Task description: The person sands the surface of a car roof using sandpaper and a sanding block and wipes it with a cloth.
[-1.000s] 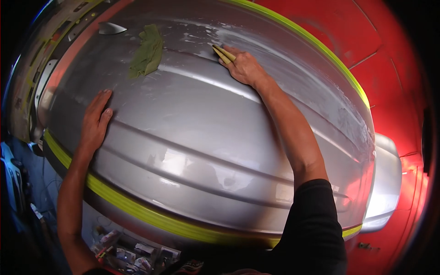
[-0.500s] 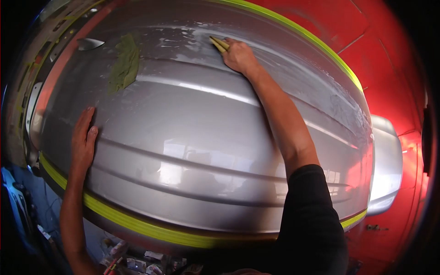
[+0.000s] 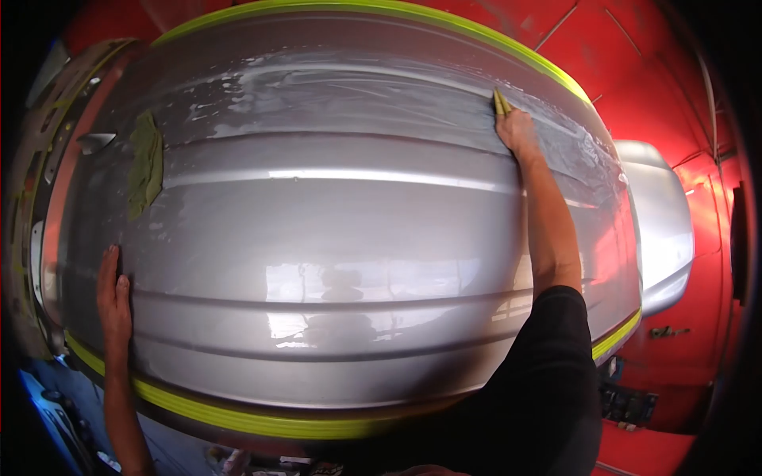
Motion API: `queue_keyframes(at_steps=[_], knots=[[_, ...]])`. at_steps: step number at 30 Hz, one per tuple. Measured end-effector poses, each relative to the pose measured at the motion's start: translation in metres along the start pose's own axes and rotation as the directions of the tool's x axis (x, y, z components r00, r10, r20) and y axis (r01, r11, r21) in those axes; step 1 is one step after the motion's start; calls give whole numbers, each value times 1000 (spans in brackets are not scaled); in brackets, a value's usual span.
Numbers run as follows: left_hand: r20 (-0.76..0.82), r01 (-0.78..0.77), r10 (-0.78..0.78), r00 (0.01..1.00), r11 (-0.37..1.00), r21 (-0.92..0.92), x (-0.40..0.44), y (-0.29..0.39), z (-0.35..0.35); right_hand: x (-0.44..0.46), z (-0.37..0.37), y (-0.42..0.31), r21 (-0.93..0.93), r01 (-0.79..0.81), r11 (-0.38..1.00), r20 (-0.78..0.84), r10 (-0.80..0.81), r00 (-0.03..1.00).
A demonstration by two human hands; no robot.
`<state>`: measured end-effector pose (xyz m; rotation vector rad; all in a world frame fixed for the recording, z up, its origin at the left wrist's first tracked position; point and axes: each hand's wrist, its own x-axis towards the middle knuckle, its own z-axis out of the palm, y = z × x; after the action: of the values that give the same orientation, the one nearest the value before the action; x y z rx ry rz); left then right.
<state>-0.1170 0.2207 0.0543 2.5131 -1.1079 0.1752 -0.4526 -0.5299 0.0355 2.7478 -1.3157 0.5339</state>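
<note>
My right hand (image 3: 517,131) pinches a folded yellowish sanding pad (image 3: 501,103) against the far right part of a silver, ridged car roof (image 3: 381,226). Milky wet residue is smeared over the far side of the roof around it. Near the roof's left end, my left hand (image 3: 114,297) lies with its fingers stretched out on the surface and holds nothing. Beyond it a crumpled olive-green cloth (image 3: 146,166) rests on the panel, with a small pointed fin (image 3: 97,143) to its left.
Bright yellow-green masking tape runs along the far edge (image 3: 349,6) and the near edge (image 3: 246,416) of the roof. Past the right end is another silver body part (image 3: 659,230). Red surfaces (image 3: 698,349) surround the right side; blurred items lie below the near edge.
My right hand has swept the pad rightward along the far side of the roof, and the milky smear looks more spread out. The camera view has shifted; my left hand stays on the panel.
</note>
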Motion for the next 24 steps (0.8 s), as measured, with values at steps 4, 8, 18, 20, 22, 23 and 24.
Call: queue_keyframes(at_steps=[4, 8, 18, 20, 22, 23, 24], knots=[[0, -2, 2, 1000, 999, 33, 0, 3, -1, 8, 24, 34, -169, 56, 984, -70, -68, 995], [-4, 17, -18, 1000, 999, -29, 0, -2, 2, -1, 31, -147, 302, 327, 896, -166, -288, 943], [-21, 35, -37, 999, 995, -89, -3, -7, 12, 0, 19, -71, 150, 121, 981, -79, -110, 991], [-19, 21, -23, 1000, 998, -58, -2, -5, 8, -1, 4, 34, -43, -84, 995, -58, 82, 995], [-16, 14, -15, 1000, 999, -29, -1, -4, 7, -4, -2, 79, -177, -41, 983, -66, 30, 997], [-16, 12, -13, 1000, 1000, -12, -1, -3, 6, -5, 6, 82, -159, 18, 987, -122, -38, 992], [-16, 14, -14, 1000, 1000, -1, -1, -2, 4, -7, 10, 75, -140, 79, 987, -181, -104, 978]])
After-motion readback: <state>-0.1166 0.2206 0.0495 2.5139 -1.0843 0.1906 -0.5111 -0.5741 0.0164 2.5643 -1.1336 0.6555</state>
